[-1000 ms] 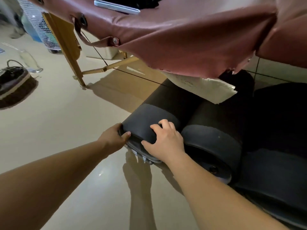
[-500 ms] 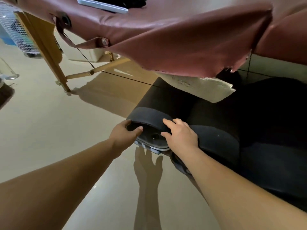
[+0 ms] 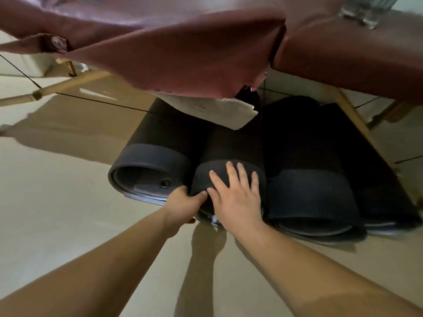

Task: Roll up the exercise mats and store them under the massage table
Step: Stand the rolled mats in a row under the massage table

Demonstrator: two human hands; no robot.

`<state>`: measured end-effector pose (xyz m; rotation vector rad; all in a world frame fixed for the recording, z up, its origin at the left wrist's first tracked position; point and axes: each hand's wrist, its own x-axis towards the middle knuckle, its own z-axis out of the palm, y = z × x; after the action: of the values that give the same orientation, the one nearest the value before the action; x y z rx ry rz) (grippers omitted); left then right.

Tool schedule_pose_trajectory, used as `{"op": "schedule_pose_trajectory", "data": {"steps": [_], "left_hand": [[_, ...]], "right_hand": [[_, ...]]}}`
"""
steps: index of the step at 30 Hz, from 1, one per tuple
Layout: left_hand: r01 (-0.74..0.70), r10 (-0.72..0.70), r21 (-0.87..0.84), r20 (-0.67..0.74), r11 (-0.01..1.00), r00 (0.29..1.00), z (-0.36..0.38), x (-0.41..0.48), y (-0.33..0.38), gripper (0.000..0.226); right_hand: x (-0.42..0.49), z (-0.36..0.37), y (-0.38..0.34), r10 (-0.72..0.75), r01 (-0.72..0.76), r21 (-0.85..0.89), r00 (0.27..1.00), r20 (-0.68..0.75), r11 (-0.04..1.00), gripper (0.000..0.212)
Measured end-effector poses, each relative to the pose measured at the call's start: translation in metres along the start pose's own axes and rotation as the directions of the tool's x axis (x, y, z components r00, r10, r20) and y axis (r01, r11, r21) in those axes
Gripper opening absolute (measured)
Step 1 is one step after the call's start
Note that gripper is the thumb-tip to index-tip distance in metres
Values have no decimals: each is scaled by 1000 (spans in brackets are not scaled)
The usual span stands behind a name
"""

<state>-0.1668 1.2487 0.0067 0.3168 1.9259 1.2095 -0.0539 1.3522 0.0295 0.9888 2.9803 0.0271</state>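
Observation:
Several rolled dark mats lie side by side on the floor under the maroon massage table [image 3: 183, 65]. The leftmost roll [image 3: 155, 161] shows its open end with a small round fitting. On the second roll [image 3: 233, 143] my right hand [image 3: 235, 197] lies flat, fingers spread over its top near the end. My left hand [image 3: 183, 203] grips that same roll's lower left edge, thumb on top. A third roll [image 3: 306, 188] and a fourth roll [image 3: 375, 175] lie to the right.
A torn flap of the table's cover [image 3: 212, 110] hangs just above the rolls. Wooden legs [image 3: 352, 120] and thin black brace cables [image 3: 96, 101] cross under the table. Glossy beige floor [image 3: 57, 213] spreads out to the left and in front.
Both hands have left the leftmost roll and shifted right onto the second roll. The view has swung right, bringing the third and fourth rolls into sight.

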Motion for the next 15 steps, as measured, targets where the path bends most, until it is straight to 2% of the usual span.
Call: {"op": "schedule_pose_trajectory", "data": {"steps": [2, 5, 7, 11, 15], "left_hand": [[18, -20, -63, -42, 998, 999, 20, 3, 5, 35], [26, -34, -113, -72, 993, 997, 29, 3, 3, 31], [31, -37, -122, -49, 992, 998, 24, -2, 3, 34], [55, -56, -32, -55, 998, 997, 3, -6, 2, 51], [50, -45, 86, -60, 995, 997, -7, -13, 1, 21]], "right_hand": [[-2, 4, 15, 69, -71, 36, 996, 54, 997, 56], [6, 6, 17, 121, -129, 99, 989, 81, 987, 55], [15, 6, 8, 134, -143, 117, 988, 81, 983, 55], [41, 9, 10, 139, -151, 128, 985, 102, 980, 55], [44, 5, 15, 120, -126, 62, 989, 85, 990, 58]]}}
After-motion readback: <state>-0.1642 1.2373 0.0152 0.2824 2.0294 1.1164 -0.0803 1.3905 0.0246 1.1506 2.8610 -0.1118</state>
